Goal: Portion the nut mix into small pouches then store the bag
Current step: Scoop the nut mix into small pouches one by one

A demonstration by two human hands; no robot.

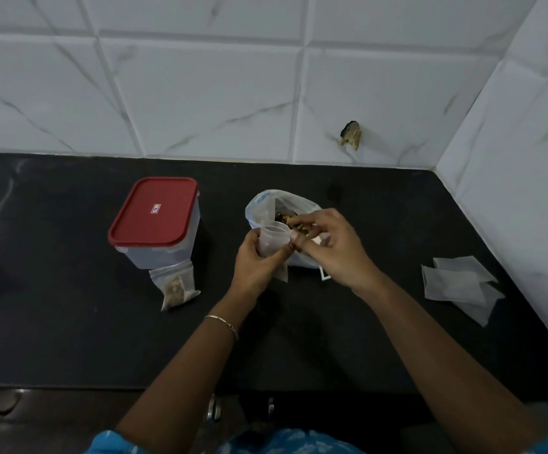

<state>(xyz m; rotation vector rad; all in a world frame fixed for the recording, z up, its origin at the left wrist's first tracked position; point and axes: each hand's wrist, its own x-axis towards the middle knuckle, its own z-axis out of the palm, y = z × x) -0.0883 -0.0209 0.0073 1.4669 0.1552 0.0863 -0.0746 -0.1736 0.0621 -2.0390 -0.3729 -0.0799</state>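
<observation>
A clear plastic bag of nut mix (262, 204) stands open on the black counter (69, 322), just behind my hands. My left hand (254, 262) grips a small clear pouch (274, 239) with its mouth held open. My right hand (328, 244) pinches a few nuts (298, 224) at the bag's mouth, right beside the pouch opening. A filled, sealed pouch (176, 285) lies on the counter to the left, in front of the box.
A clear storage box with a red lid (154, 214) stands at the left. Several empty pouches (459, 286) lie stacked at the right near the tiled side wall (511, 191). The counter's front edge runs just above my torso.
</observation>
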